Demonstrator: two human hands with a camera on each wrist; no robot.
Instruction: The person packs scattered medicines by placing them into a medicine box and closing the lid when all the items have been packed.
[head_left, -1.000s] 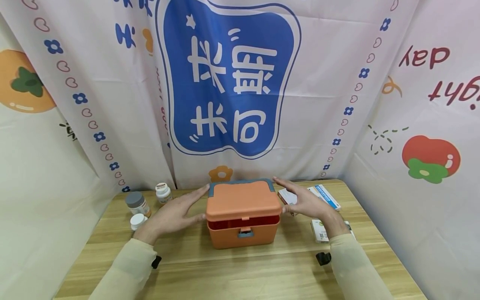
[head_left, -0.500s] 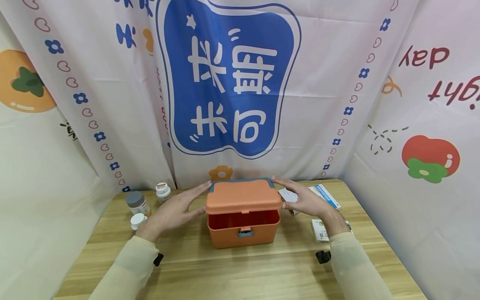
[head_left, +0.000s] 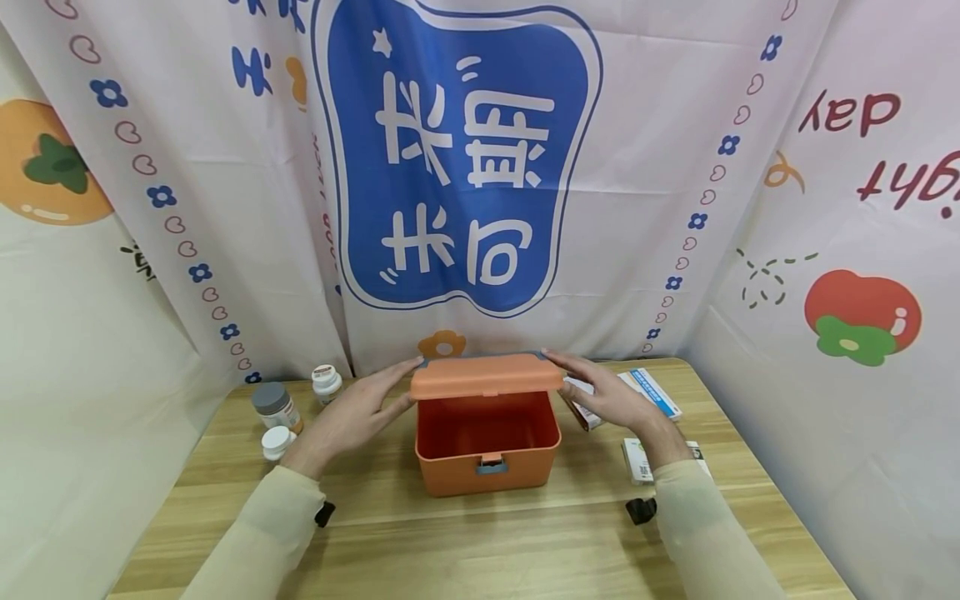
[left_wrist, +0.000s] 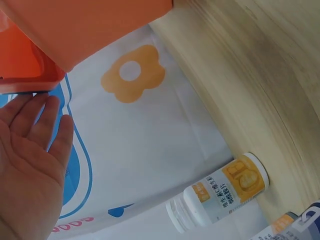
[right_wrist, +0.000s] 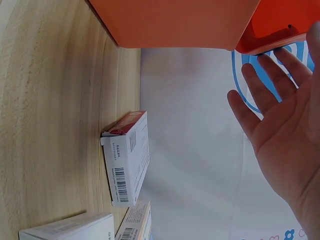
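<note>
An orange box (head_left: 450, 481) with a grey-blue latch stands on the wooden table in the head view. Its lid (head_left: 487, 377) is tilted up at the front, baring the red-orange inside; I see nothing in the visible part of it. My left hand (head_left: 356, 417) is at the lid's left end, thumb near the front edge and fingertips near the back corner. At the opposite end, my right hand (head_left: 611, 402) mirrors it. Both wrist views show long, nearly straight fingers, left (left_wrist: 47, 120) and right (right_wrist: 260, 92), reaching to the lid's edge.
To the left stand a grey-capped bottle (head_left: 273, 404), a white bottle (head_left: 327, 383) and a small white-capped one (head_left: 277, 442). On the right lie several medicine boxes, among them a blue-and-white box (head_left: 660, 395) and a white carton (right_wrist: 127, 162). A printed curtain (head_left: 637, 125) hangs behind.
The lid has swung up and back from a narrow gap to a wide opening. Both hands have risen slightly with it, staying at its ends. The box body has stayed put.
</note>
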